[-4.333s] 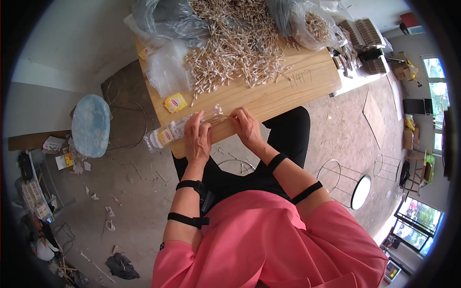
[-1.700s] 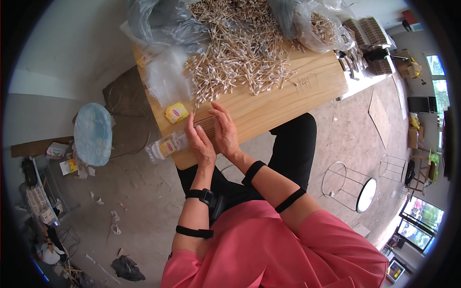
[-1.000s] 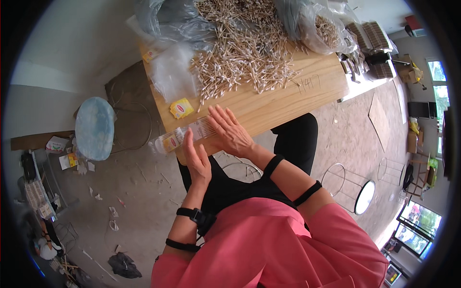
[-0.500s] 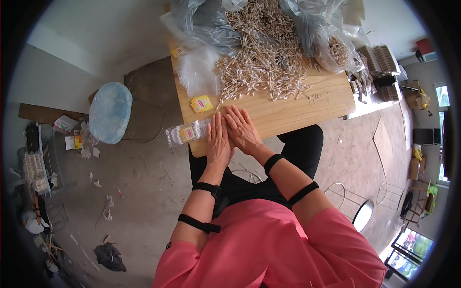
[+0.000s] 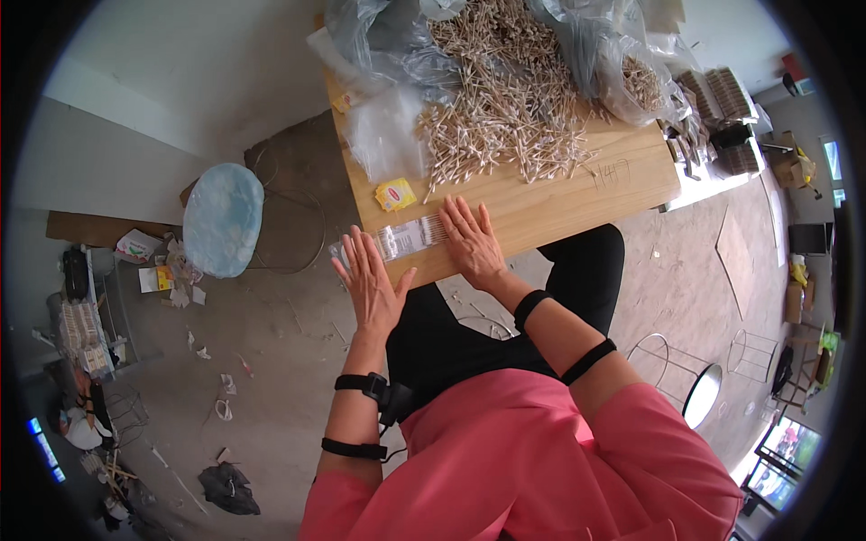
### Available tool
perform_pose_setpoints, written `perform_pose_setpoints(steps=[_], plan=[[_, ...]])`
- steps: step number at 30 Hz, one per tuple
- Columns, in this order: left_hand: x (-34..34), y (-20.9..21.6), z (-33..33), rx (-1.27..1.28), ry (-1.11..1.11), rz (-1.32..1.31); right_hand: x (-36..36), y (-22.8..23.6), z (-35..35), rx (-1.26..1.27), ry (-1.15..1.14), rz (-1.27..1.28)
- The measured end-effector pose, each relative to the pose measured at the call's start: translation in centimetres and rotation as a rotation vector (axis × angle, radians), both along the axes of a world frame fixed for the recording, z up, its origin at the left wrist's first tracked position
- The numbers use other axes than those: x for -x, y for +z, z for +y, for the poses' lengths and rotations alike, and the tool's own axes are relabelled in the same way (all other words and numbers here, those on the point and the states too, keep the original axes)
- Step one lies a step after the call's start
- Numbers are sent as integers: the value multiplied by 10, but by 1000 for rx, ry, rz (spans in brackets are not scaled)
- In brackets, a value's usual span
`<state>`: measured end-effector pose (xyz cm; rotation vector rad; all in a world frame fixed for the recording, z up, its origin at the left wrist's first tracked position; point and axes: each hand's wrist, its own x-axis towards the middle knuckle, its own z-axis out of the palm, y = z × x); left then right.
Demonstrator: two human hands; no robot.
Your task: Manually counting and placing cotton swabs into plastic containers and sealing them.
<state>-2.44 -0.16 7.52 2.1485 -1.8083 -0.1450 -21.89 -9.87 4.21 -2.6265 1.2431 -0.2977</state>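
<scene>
A clear plastic packet of cotton swabs lies flat along the near left edge of the wooden table. At its left end, the spread fingers of my left hand rest on the packet. My right hand lies palm down with fingers stretched out over its right end. A small stack of yellow cards sits just beyond the packet. Farther back is a big loose heap of cotton swabs, beside a pile of flat clear bags.
Grey plastic bags surround the heap, with a clear bag of swabs at its right. Bundled packs stand far right. A blue-covered stool stands left of the table; another round stool is at lower right. Litter lies on the floor.
My hands have moved apart, the left one sliding left to the packet's far end. A pale face of the packet now shows between them where a yellow card was visible before.
</scene>
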Motion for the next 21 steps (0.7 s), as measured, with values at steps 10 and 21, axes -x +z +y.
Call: perform_pose_setpoints(steps=[10, 21], plan=[[-30, -23, 2, -91, -233, 191, -11, -2, 6, -16, -28, 3], [-38, -41, 3, -17, -284, 377, -47, 2, 13, -19, 129, -23]])
